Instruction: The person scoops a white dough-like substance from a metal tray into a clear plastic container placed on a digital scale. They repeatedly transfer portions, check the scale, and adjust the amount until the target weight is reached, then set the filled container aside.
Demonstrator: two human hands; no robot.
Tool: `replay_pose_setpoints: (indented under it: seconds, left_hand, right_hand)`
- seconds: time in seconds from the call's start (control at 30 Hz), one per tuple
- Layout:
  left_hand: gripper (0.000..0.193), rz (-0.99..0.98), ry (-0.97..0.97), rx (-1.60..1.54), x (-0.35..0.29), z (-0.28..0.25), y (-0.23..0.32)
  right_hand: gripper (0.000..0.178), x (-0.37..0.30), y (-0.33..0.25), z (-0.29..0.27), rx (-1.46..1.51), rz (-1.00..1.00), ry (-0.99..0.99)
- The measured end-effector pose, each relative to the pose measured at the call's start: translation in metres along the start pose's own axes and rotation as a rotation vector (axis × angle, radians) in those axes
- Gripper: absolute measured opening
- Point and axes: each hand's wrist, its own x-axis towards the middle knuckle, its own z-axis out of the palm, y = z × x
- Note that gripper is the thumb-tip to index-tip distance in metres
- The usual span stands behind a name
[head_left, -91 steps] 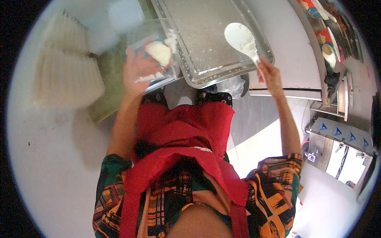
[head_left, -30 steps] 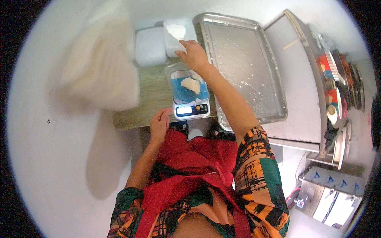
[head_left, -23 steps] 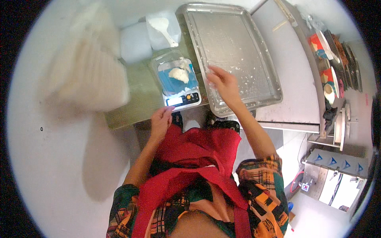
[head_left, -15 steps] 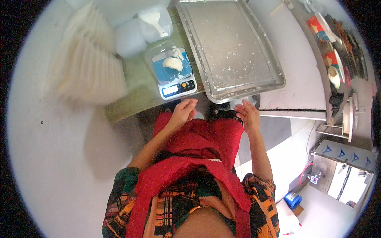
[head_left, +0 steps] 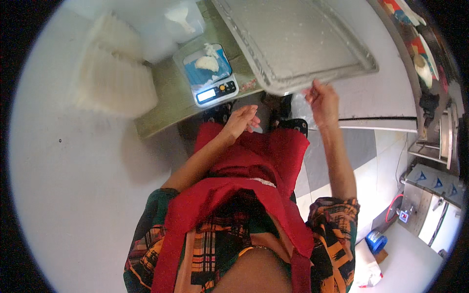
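Note:
A large shallow metal tray [head_left: 305,39] lies at the far right, its near edge jutting past the table. My right hand [head_left: 323,101] is closed at this near rim, fingertips at the metal. My left hand [head_left: 242,122] hovers over my red apron [head_left: 229,151], fingers loosely stretched and nothing in them. Beyond it, a small kitchen scale [head_left: 216,93] with a lit display stands on the greenish table. On its blue platform a soft white lump [head_left: 207,63] sits with smaller white bits behind it, apparently in a clear shallow container.
Several pale, upright ridged slabs [head_left: 117,80] stand on the left by the wall. A white tub [head_left: 188,22] with a white scoop in it stands at the back. Clear plastic [head_left: 302,110] hangs below the tray edge. A metal-sided machine [head_left: 430,210] is at the lower right.
The tray has shifted away and to the right, past the scale. My right hand has moved up to its near rim. The whole view has also shifted a little.

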Motion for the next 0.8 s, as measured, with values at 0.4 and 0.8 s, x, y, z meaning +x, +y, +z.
replay_pose_setpoints:
  seconds: [0.4,0.8]
  left_hand:
    - [0.035,0.091,-0.089,0.059,0.003,0.004,0.007]
    - [0.029,0.531,0.169,0.403,0.040,-0.049,0.092]
  right_hand:
    - [0.012,0.051,-0.106,0.021,0.059,-0.132,-0.229]
    - [0.013,0.041,-0.122,0.043,-0.015,-0.140,-0.196]
